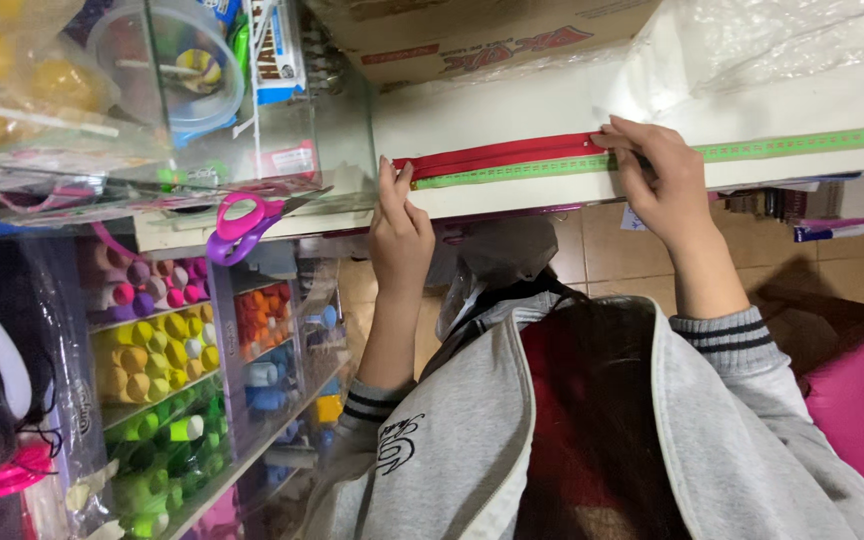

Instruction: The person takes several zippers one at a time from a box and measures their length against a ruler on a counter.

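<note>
Two hands are pressed on a red zipper (pixel 500 154) that is laid flat along the white counter (pixel 512 105), just beside a green tape measure (pixel 802 143) running the counter's length. The left hand (pixel 399 232) is set at one end of the zipper, its fingers held close together and pinning the end to the counter. The right hand (pixel 658 178) is set at the zipper's other end, fingers narrowly bent, with the tips pinching the zipper against the tape.

Beside the counter, on the left hand's side, a clear box (pixel 252 90) is seen, filled with small packets and a round tub (pixel 174 62) of translucent plastic. Scissors (pixel 242 228) with pink and purple loop handles are laid on the shelf below that box. Below the scissors, a compartmented rack (pixel 167 390) is stocked with thread spools sorted by colour: pinks, yellows, greens, oranges and blues, each spool round and glossy. A plastic bag (pixel 12 70) of yellow balls is seen farther from the counter, beyond the box. Crinkled clear sheeting (pixel 782 40) is spread above the counter near the right hand, and a cardboard box (pixel 472 35) is set between. A grey fleece jacket (pixel 712 440) with striped cuffs is worn.
</note>
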